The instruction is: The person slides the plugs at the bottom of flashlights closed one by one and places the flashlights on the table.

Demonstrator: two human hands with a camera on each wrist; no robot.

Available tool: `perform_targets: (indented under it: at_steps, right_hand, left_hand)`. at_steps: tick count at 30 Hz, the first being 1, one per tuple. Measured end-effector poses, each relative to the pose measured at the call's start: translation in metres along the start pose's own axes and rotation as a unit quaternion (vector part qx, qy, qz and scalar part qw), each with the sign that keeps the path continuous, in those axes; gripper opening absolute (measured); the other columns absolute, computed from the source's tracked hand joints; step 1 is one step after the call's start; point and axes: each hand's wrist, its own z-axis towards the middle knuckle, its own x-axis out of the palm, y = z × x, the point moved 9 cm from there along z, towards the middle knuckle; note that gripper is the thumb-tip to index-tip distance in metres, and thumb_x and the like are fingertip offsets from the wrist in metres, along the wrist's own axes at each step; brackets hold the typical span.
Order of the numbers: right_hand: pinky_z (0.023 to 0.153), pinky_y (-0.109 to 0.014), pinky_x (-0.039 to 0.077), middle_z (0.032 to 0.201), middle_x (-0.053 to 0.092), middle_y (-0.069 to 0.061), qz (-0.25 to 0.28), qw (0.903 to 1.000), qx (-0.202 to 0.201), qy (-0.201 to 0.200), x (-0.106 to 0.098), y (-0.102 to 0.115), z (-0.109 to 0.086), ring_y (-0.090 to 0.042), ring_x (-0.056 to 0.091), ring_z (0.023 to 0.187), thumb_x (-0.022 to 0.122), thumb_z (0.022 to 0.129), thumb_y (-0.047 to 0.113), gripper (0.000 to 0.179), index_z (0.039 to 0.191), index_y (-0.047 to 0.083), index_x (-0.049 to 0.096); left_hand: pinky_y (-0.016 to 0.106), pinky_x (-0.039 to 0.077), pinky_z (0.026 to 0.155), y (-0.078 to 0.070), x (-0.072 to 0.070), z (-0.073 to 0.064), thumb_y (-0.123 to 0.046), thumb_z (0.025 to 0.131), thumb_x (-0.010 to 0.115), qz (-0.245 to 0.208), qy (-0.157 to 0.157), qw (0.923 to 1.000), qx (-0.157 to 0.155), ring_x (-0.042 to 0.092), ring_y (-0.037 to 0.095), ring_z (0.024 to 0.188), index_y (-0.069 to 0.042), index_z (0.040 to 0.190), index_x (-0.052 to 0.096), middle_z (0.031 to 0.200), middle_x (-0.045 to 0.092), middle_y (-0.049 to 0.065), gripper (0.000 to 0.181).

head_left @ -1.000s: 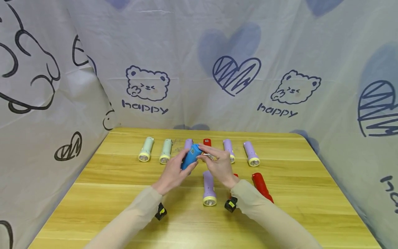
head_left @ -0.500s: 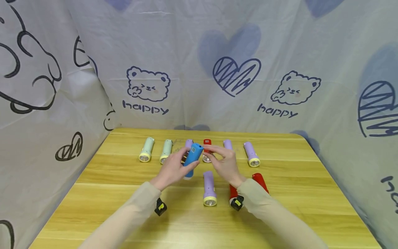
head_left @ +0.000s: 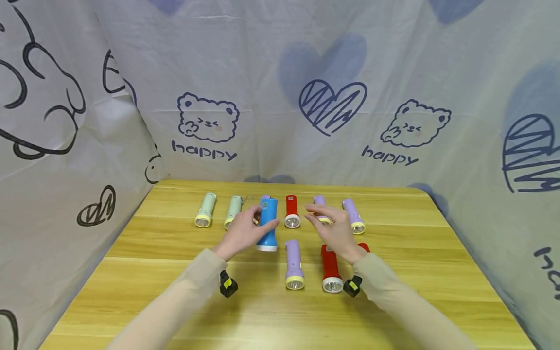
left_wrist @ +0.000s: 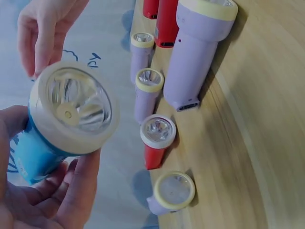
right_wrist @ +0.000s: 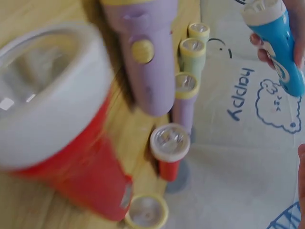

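My left hand (head_left: 242,232) grips a blue flashlight (head_left: 268,221) with a white head, raised above the table, its head end pointing down toward me. In the left wrist view the fingers and thumb wrap the blue body just behind the white lens ring (left_wrist: 102,129). My right hand (head_left: 334,232) hangs in the air to the right with loosely bent fingers, apart from the flashlight, over a purple flashlight (head_left: 320,200) it partly covers. Below the hands lie a purple flashlight (head_left: 294,260) and a red flashlight (head_left: 330,262), lens ends toward me.
Along the table's back lie two green flashlights (head_left: 206,209), a red flashlight (head_left: 291,206) and another purple flashlight (head_left: 352,214). A purple one is partly hidden behind the blue one. Another red flashlight (head_left: 363,247) is mostly covered by my right wrist. Printed cloth (head_left: 271,146) encloses the table.
My right hand has let go of the blue flashlight's tail end and moved right, away from it. In my left hand the flashlight has turned from slanted to nearly straight.
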Motion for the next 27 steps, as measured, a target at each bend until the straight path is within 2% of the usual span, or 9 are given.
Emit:
perform_targets:
  at_steps: [3, 9, 13, 17, 21, 25, 27]
  right_hand:
    - [0.072, -0.031, 0.063, 0.099, 0.077, -0.022, -0.009, 1.0, 0.003, -0.001, -0.008, -0.005, -0.005, -0.032, 0.073, 0.082, 0.079, 0.076, -0.012, 0.027, 0.102, -0.004, 0.077]
    - [0.075, -0.029, 0.062, 0.099, 0.077, -0.021, -0.037, 0.9991, 0.013, 0.012, -0.017, -0.016, -0.015, -0.031, 0.073, 0.082, 0.079, 0.078, -0.011, 0.024, 0.101, -0.004, 0.077]
    - [0.076, -0.036, 0.062, 0.1, 0.078, -0.016, -0.049, 0.9984, 0.021, 0.016, -0.022, -0.024, -0.019, -0.028, 0.074, 0.083, 0.08, 0.079, -0.007, 0.026, 0.103, 0.001, 0.078]
    - [0.079, -0.029, 0.062, 0.101, 0.079, -0.014, -0.061, 0.9976, 0.025, 0.018, -0.026, -0.029, -0.023, -0.026, 0.073, 0.084, 0.081, 0.08, -0.003, 0.024, 0.103, 0.002, 0.079]
    - [0.08, -0.019, 0.059, 0.101, 0.078, -0.016, -0.067, 0.9972, 0.028, 0.018, -0.031, -0.035, -0.027, -0.027, 0.074, 0.085, 0.082, 0.079, -0.003, 0.024, 0.102, 0.002, 0.079]
    - [0.08, -0.017, 0.058, 0.102, 0.078, -0.018, -0.068, 0.997, 0.028, 0.021, -0.032, -0.037, -0.027, -0.029, 0.074, 0.086, 0.081, 0.078, -0.006, 0.025, 0.102, 0.001, 0.078]
    - [0.078, -0.021, 0.06, 0.103, 0.078, -0.019, -0.072, 0.9966, 0.031, 0.023, -0.033, -0.038, -0.027, -0.029, 0.074, 0.086, 0.081, 0.078, -0.007, 0.025, 0.101, 0.0, 0.078]
  left_hand:
    - [0.027, 0.055, 0.065, 0.008, 0.003, 0.003, -0.049, 0.093, 0.066, 0.011, 0.013, 0.9996, -0.02, 0.063, 0.018, 0.08, -0.004, 0.117, 0.06, 0.101, 0.067, 0.012, 0.051]
    - [0.025, 0.053, 0.06, 0.027, 0.015, 0.007, -0.048, 0.093, 0.067, 0.027, 0.051, 0.9969, -0.052, 0.063, 0.018, 0.073, -0.003, 0.109, 0.062, 0.093, 0.067, 0.01, 0.048]
    - [0.026, 0.052, 0.06, 0.039, 0.022, 0.006, -0.05, 0.092, 0.068, 0.027, 0.075, 0.9938, -0.077, 0.064, 0.018, 0.073, -0.002, 0.109, 0.063, 0.091, 0.068, 0.01, 0.05]
    - [0.026, 0.05, 0.059, 0.05, 0.025, 0.002, -0.05, 0.092, 0.067, 0.041, 0.094, 0.9891, -0.106, 0.063, 0.018, 0.073, -0.002, 0.108, 0.062, 0.09, 0.068, 0.009, 0.051]
    - [0.026, 0.049, 0.06, 0.059, 0.029, -0.002, -0.049, 0.092, 0.067, 0.066, 0.109, 0.9847, -0.119, 0.063, 0.019, 0.075, 0.0, 0.107, 0.062, 0.089, 0.067, 0.01, 0.052]
    - [0.028, 0.05, 0.06, 0.065, 0.032, -0.006, -0.049, 0.092, 0.068, 0.077, 0.122, 0.9811, -0.129, 0.063, 0.02, 0.074, 0.001, 0.105, 0.062, 0.087, 0.067, 0.011, 0.052]
    - [0.029, 0.052, 0.06, 0.067, 0.034, -0.008, -0.048, 0.092, 0.068, 0.075, 0.129, 0.9792, -0.138, 0.064, 0.02, 0.072, 0.0, 0.103, 0.061, 0.086, 0.067, 0.011, 0.05]
